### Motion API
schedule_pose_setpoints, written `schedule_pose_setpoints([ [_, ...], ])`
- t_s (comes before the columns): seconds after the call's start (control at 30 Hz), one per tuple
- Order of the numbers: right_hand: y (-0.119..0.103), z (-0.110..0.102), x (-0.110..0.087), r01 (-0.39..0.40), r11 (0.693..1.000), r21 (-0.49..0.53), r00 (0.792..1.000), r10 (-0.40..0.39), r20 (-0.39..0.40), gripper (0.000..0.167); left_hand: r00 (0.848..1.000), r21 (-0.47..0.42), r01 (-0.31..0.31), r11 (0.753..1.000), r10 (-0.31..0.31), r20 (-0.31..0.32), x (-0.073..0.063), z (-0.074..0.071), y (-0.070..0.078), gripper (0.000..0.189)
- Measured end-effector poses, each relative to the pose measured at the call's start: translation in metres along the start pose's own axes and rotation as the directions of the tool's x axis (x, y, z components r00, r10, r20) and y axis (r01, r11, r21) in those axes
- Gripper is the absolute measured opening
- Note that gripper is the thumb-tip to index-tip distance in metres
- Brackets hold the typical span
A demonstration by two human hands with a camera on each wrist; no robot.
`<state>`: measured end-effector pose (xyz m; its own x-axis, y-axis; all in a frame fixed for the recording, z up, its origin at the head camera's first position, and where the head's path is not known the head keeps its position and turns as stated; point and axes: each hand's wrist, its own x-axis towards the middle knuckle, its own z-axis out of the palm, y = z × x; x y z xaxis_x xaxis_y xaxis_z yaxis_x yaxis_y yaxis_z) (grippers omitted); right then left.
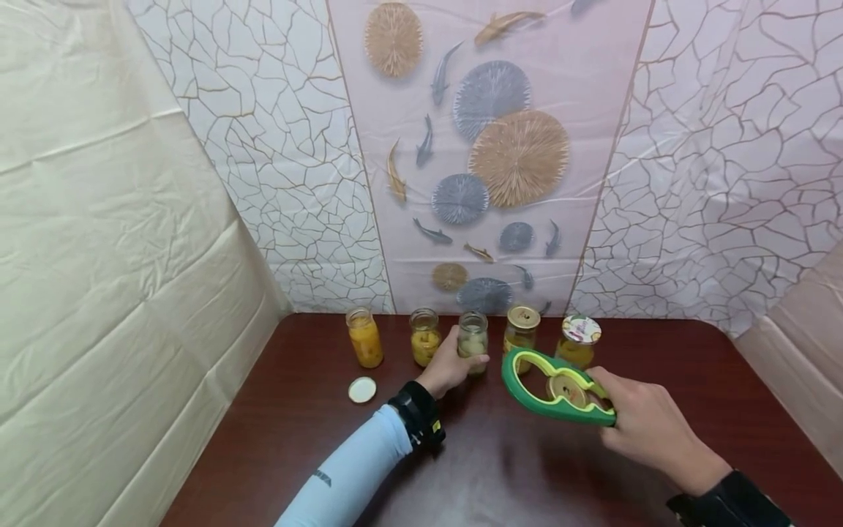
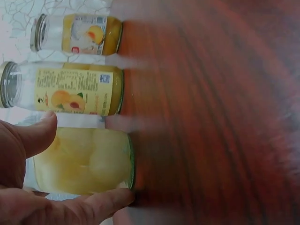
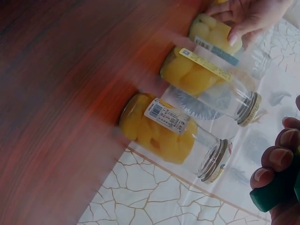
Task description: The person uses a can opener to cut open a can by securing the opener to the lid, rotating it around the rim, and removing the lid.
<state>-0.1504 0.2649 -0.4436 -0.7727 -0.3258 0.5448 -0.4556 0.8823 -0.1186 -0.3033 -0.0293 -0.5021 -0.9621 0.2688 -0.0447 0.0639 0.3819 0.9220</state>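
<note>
My left hand (image 1: 449,367) holds an upright, lidless glass jar of pale round fruit (image 1: 471,338), thumb on one side and fingers on the other. In the left wrist view this jar (image 2: 89,159) stands on the table between thumb and fingers. My right hand (image 1: 648,421) grips the handle end of a green jar opener (image 1: 560,411), raised over the table to the right. A gold lid (image 1: 568,391) shows within the opener's frame; whether the opener clasps it I cannot tell. In the right wrist view, curled fingers (image 3: 279,158) wrap the green handle.
To the left stand two lidless jars, one of orange fruit (image 1: 365,342) and one of yellow chunks (image 1: 425,345). On the right are a gold-lidded jar (image 1: 522,329) and a jar with a patterned lid (image 1: 579,340). A loose lid (image 1: 362,390) lies on the brown table (image 1: 276,439).
</note>
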Motion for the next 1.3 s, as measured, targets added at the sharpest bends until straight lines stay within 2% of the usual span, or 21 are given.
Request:
schedule_pose_setpoints([
  [0.2, 0.000, -0.001, -0.001, 0.007, 1.000, -0.002, 1.000, -0.007, -0.002, 0.061, 1.000, 0.005, -0.015, 1.000, 0.015, -0.014, 0.013, 0.000, 0.000, 0.067],
  [0.37, 0.000, -0.001, -0.002, 0.001, 1.000, -0.001, 1.000, -0.001, 0.000, 0.062, 1.000, -0.004, 0.014, 1.000, -0.013, 0.006, 0.019, -0.002, 0.002, 0.072],
  [0.47, 0.000, 0.000, -0.002, -0.004, 1.000, 0.004, 1.000, 0.004, 0.010, 0.061, 0.999, -0.004, 0.035, 0.999, -0.034, 0.010, 0.019, -0.004, 0.002, 0.074],
  [0.6, -0.001, 0.001, -0.003, -0.008, 1.000, -0.001, 1.000, 0.008, 0.018, 0.062, 1.000, 0.039, 0.031, 0.999, -0.031, -0.004, 0.019, -0.002, 0.002, 0.077],
  [0.7, -0.002, 0.001, -0.003, 0.003, 1.000, -0.010, 1.000, -0.003, 0.010, 0.063, 1.000, 0.069, 0.028, 0.997, -0.027, -0.013, 0.018, -0.001, 0.003, 0.078],
  [0.9, -0.006, 0.004, 0.001, 0.033, 0.999, -0.003, 0.999, -0.033, -0.018, 0.064, 0.999, 0.075, 0.032, 0.997, -0.029, -0.041, 0.015, 0.002, 0.003, 0.079],
  [1.0, -0.008, 0.005, 0.003, 0.037, 0.999, 0.005, 0.999, -0.037, -0.022, 0.066, 0.997, 0.080, 0.049, 0.996, -0.044, -0.063, 0.006, 0.004, 0.004, 0.093],
  [1.1, -0.009, 0.005, 0.005, 0.031, 1.000, 0.003, 0.999, -0.031, -0.023, 0.068, 0.996, 0.100, 0.063, 0.993, -0.056, -0.069, -0.011, 0.005, 0.006, 0.112],
  [1.2, -0.008, 0.003, 0.007, 0.022, 1.000, -0.005, 1.000, -0.022, -0.017, 0.069, 0.997, 0.134, 0.066, 0.989, -0.062, -0.033, -0.038, 0.003, 0.009, 0.117],
  [1.3, -0.007, 0.001, 0.008, 0.021, 1.000, -0.015, 1.000, -0.021, -0.012, 0.067, 0.998, 0.168, 0.042, 0.985, -0.048, 0.029, -0.069, -0.002, 0.011, 0.112],
])
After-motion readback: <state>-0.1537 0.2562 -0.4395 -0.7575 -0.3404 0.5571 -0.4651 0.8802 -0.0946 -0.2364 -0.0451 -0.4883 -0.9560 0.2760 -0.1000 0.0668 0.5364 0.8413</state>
